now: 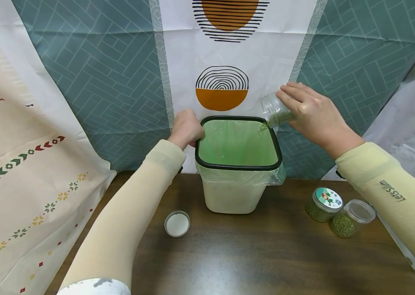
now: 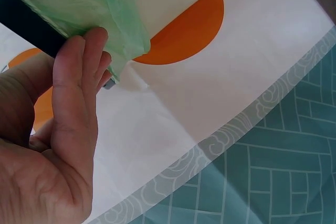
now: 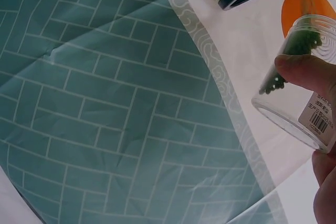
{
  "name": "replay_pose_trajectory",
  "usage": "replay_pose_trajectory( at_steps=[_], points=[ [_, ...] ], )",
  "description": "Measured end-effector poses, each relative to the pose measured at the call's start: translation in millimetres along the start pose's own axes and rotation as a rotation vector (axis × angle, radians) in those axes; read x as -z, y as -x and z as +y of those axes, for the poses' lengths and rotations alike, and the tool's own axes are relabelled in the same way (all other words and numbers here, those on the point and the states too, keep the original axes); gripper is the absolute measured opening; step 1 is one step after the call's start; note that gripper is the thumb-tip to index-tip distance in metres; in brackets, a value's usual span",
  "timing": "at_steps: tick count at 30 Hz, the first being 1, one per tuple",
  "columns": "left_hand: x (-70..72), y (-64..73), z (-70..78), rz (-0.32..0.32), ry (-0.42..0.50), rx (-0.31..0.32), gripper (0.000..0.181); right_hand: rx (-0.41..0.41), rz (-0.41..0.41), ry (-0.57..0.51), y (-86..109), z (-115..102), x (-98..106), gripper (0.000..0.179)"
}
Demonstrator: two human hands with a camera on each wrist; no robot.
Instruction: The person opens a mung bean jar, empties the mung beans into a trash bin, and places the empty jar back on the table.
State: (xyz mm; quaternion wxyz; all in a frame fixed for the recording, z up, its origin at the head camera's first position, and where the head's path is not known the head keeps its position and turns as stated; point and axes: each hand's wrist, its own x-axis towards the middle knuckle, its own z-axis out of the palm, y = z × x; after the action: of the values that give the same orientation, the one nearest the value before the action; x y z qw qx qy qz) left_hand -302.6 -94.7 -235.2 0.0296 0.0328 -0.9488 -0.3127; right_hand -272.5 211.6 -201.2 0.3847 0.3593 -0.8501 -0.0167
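Note:
My left hand (image 1: 187, 128) grips the black rim (image 1: 199, 153) of a cream bin (image 1: 229, 198) at its left side. In the left wrist view its thumb and fingers (image 2: 92, 51) close round the rim and the green plastic bag (image 2: 126, 35) folded over it. My right hand (image 1: 312, 112) holds a clear jar (image 1: 269, 104) on its side, mouth tilted down over the bin's right rim. Small green grains (image 3: 302, 43) lie along the jar's lower wall, and some spill at its mouth. A label (image 3: 317, 116) with a barcode shows on the jar.
A round white-lined lid (image 1: 177, 224) lies on the brown table (image 1: 207, 262) left of the bin. To the right stand two jars of green grains, one with a printed lid (image 1: 328, 198), the other with a clear lid (image 1: 359, 211). A patterned cloth (image 1: 119, 73) hangs behind.

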Motion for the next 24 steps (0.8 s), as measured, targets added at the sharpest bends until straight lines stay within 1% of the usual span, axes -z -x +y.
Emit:
replay_pose_trajectory(
  at_steps=[10,14,24],
  points=[
    [0.8,1.7,0.6,-0.008,0.007,0.008,0.013,0.006,-0.007,0.007,-0.7,-1.1,0.0,0.077],
    [0.8,2.0,0.3,-0.006,0.009,0.011,0.013,0.015,0.0,0.011,-1.2,-1.3,-0.1,0.075],
    [0.6,-0.1,1.0,-0.002,-0.016,0.014,0.011,0.07,0.037,0.012,-2.8,-0.6,-2.5,0.072]
  ],
)
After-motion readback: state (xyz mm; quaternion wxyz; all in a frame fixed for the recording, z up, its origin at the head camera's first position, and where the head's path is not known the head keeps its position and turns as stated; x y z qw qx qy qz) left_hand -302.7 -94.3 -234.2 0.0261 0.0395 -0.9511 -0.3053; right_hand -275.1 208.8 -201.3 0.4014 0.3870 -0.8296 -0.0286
